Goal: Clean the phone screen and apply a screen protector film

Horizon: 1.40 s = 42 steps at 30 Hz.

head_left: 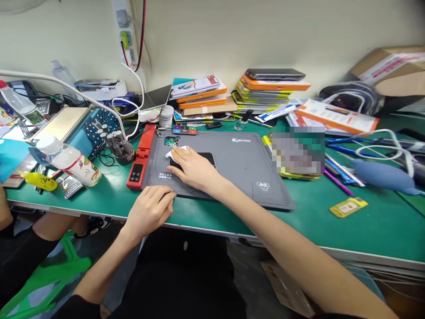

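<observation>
A dark-screened phone (210, 158) lies on the grey work mat (232, 177), partly under my right hand (192, 168). My right fingers press a crumpled white wipe (172, 155) against the phone's left part. Just in front of the mat's left corner, my left hand (151, 206) rests at the table's front edge. Its fingers are curled together, nothing shows in them, and its palm side is hidden. A red tool with a button panel (135, 173) stands along the mat's left side. Behind the wipe sits a small green circuit board (171, 141).
At left are a drink bottle (71, 161), a yellow bottle (40, 180) and a screwdriver holder (119, 148). Stacked boxes (265, 91) line the wall. A blue air blower (385, 175) and a yellow packet (348, 207) lie right. Another person's leg (53, 232) shows at left.
</observation>
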{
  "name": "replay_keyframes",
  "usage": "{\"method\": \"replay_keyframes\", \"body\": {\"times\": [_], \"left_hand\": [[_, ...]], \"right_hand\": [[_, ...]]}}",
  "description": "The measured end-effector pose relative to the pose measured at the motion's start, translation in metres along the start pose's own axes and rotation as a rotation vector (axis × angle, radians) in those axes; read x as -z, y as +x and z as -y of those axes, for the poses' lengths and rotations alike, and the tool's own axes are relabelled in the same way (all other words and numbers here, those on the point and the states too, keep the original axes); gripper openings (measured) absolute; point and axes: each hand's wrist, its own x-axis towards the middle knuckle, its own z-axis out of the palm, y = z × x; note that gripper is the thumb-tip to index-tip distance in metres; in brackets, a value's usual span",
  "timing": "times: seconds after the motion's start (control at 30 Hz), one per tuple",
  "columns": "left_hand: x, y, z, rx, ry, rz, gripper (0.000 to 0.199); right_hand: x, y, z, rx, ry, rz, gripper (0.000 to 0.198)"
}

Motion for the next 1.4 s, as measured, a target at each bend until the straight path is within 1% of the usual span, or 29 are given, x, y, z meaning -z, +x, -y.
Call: {"method": "replay_keyframes", "body": {"times": [0.07,0.13,0.2,0.27,0.4,0.5,0.57,0.67,0.77,0.83,0.87,0.93,0.97,1.0,1.07,1.13,1.2,1.3,1.4], "left_hand": [[0.000,-0.002,-0.001,-0.027,-0.006,-0.040,0.018],[0.001,-0.006,-0.002,-0.049,-0.009,-0.081,0.015],[0.001,-0.010,-0.003,-0.053,0.002,-0.114,0.016],[0.001,-0.012,-0.005,-0.035,0.032,-0.126,0.019],[0.002,-0.009,-0.006,-0.006,0.099,-0.110,0.022],[0.005,-0.007,-0.006,-0.029,0.065,-0.107,0.023],[0.009,-0.005,-0.005,-0.037,-0.002,-0.109,0.024],[0.017,0.005,0.001,-0.042,-0.047,-0.100,0.026],[0.025,0.027,0.017,-0.047,0.033,-0.065,0.026],[0.026,0.047,0.034,0.003,0.051,-0.001,0.025],[0.025,0.057,0.043,0.049,0.018,0.055,0.024],[0.019,0.079,0.064,0.144,-0.092,0.193,0.021],[0.015,0.089,0.073,0.160,-0.153,0.269,0.022],[0.010,0.098,0.082,0.155,-0.199,0.331,0.026],[0.001,0.114,0.096,0.088,-0.247,0.466,0.038],[-0.007,0.127,0.106,0.026,-0.246,0.589,0.054],[-0.011,0.135,0.112,-0.004,-0.233,0.678,0.061],[-0.012,0.140,0.116,-0.016,-0.231,0.728,0.054],[-0.010,0.137,0.117,-0.066,-0.214,0.679,0.041]], "right_hand": [[-0.002,0.003,0.005,0.020,0.002,-0.021,0.068],[-0.004,-0.006,0.014,0.071,-0.002,-0.040,0.069],[-0.004,-0.018,0.020,0.121,-0.019,-0.047,0.069],[-0.005,-0.023,0.021,0.140,-0.046,-0.042,0.068],[-0.006,-0.004,0.012,0.110,-0.075,-0.050,0.059],[-0.006,0.006,0.011,0.126,-0.083,-0.066,0.052],[-0.004,-0.001,0.014,0.161,-0.096,-0.070,0.047],[0.003,-0.025,0.012,0.213,-0.122,-0.063,0.041],[0.017,-0.049,-0.011,0.196,-0.153,-0.064,0.037],[0.031,-0.062,-0.035,0.148,-0.174,-0.080,0.035],[0.039,-0.067,-0.048,0.120,-0.183,-0.091,0.033],[0.054,-0.074,-0.072,0.060,-0.195,-0.118,0.031],[0.060,-0.075,-0.081,0.027,-0.198,-0.137,0.030],[0.066,-0.076,-0.089,-0.005,-0.197,-0.157,0.030],[0.073,-0.072,-0.098,-0.060,-0.180,-0.195,0.030],[0.076,-0.063,-0.102,-0.097,-0.147,-0.222,0.029],[0.075,-0.051,-0.104,-0.117,-0.110,-0.238,0.028],[0.071,-0.034,-0.109,-0.132,-0.018,-0.234,0.025],[0.060,-0.029,-0.119,-0.159,0.081,-0.205,0.023]]}}
